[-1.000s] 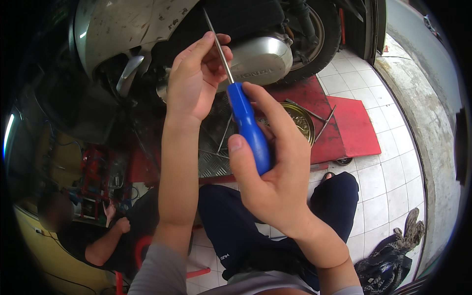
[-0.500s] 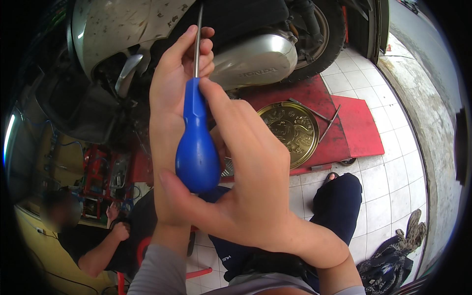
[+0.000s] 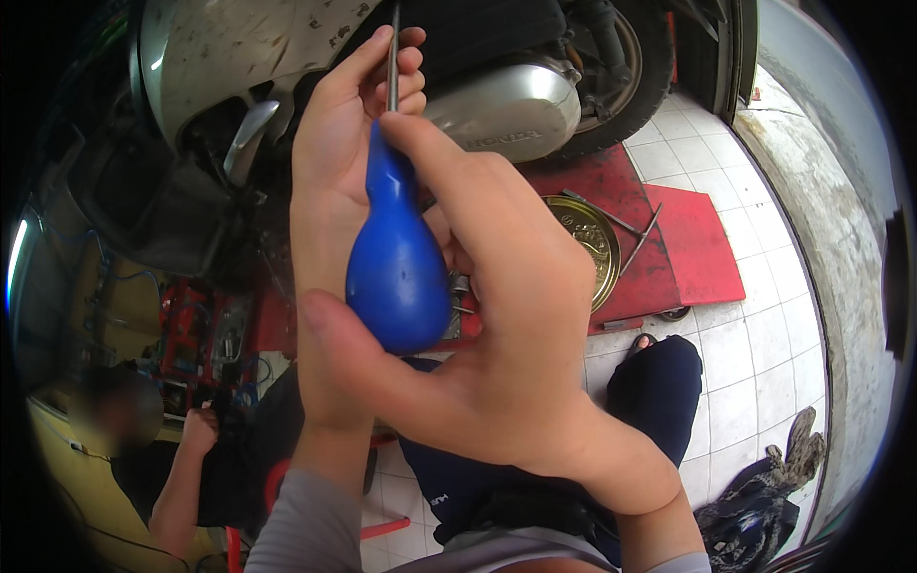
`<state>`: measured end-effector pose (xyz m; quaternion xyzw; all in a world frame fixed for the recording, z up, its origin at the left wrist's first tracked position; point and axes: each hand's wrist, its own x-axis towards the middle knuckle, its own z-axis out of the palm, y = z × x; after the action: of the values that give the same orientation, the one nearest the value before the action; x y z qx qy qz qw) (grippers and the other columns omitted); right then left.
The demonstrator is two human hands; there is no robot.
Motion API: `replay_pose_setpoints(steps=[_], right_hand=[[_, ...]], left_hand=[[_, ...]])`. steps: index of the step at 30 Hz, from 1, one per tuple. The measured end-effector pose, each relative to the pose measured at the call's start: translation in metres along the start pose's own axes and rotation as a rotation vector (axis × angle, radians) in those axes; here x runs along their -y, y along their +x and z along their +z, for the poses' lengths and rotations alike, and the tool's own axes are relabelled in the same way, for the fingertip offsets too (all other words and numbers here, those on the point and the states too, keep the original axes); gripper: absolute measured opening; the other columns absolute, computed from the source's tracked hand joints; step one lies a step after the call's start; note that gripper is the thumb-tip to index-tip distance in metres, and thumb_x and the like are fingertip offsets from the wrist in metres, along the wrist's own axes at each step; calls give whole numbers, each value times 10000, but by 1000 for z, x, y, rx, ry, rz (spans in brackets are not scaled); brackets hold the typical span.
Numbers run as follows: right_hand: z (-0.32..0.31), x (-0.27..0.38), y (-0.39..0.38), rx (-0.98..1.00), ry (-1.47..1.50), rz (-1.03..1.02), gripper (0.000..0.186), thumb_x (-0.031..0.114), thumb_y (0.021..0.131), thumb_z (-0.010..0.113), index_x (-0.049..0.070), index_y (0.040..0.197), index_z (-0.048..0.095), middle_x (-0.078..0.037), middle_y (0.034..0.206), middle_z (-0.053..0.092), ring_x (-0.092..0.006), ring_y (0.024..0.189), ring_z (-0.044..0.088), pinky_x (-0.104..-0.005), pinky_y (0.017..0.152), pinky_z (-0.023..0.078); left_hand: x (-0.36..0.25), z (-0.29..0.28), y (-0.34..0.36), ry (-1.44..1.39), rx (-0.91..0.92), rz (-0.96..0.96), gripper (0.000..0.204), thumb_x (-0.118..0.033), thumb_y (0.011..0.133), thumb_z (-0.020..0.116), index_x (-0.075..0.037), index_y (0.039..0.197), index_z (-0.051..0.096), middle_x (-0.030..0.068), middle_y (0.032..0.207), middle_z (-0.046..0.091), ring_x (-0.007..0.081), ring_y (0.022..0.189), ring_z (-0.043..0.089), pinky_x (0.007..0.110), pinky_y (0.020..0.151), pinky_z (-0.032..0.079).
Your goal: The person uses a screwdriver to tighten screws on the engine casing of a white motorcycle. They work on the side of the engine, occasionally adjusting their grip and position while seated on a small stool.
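Observation:
A screwdriver [image 3: 396,272] with a bulbous blue handle and a steel shaft points away from me toward the motorcycle [image 3: 497,110]. Around the handle my right hand [image 3: 525,286] is closed, its index finger along the neck and its thumb near the butt end. Farther up, the fingers of my left hand [image 3: 334,162] are curled about the shaft, with the thumb on its left. The shaft runs up to the dark area beside the scuffed body panel [image 3: 258,53], where its tip is out of the picture.
Under the motorcycle lies a red platform [image 3: 702,244] bearing a round gold tray [image 3: 604,272] and a T-shaped metal tool [image 3: 642,239]. A co-worker [image 3: 181,468] sits at lower left, by red shelving [image 3: 191,325]. A dark bundle [image 3: 755,506] rests on the white tiles at right.
The screwdriver handle has turned and shifted slightly up and right, and my right hand moved with it. My left hand rose a little. The co-worker's hands have also moved.

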<state>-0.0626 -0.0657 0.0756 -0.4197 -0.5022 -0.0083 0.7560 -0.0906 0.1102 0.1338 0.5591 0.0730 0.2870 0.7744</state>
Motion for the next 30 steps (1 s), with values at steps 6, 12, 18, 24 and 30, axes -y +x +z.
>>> replay_pose_setpoints(steps=[6,12,18,24,30], right_hand=[[-4,5,0,-14,-128,-146,652,73,641,785,-36,1230,526,-180,983,521,-265,724,579,-333,582,483],[-22,24,3,-36,-424,-384,519,27,574,844,0,1064,673,-144,907,633,-226,794,649,-297,680,528],[-28,33,-1,-169,-536,-153,282,85,723,836,-12,779,577,-85,680,587,-109,568,575,-234,529,477],[-36,24,4,-147,-745,-112,303,108,747,810,32,765,517,-15,568,483,-100,482,491,-240,477,429],[-27,32,18,-4,-841,-470,360,29,633,823,44,948,649,-96,949,579,-203,763,624,-281,614,501]], left_hand=[[-4,-7,5,-85,8,-14,225,-188,942,628,21,1009,577,30,782,594,25,586,462,175,521,388],[-2,-11,11,-109,-32,-4,206,-195,921,665,5,886,631,61,774,629,46,590,510,173,532,414],[17,3,7,-158,151,48,254,-234,942,632,-6,1052,613,43,910,643,109,813,611,228,723,504],[41,-2,9,-453,372,49,183,-137,930,631,-16,1068,624,75,984,660,174,925,655,272,805,540],[36,12,1,-433,125,39,165,-181,916,663,-21,955,647,76,909,668,163,846,667,247,769,555]])
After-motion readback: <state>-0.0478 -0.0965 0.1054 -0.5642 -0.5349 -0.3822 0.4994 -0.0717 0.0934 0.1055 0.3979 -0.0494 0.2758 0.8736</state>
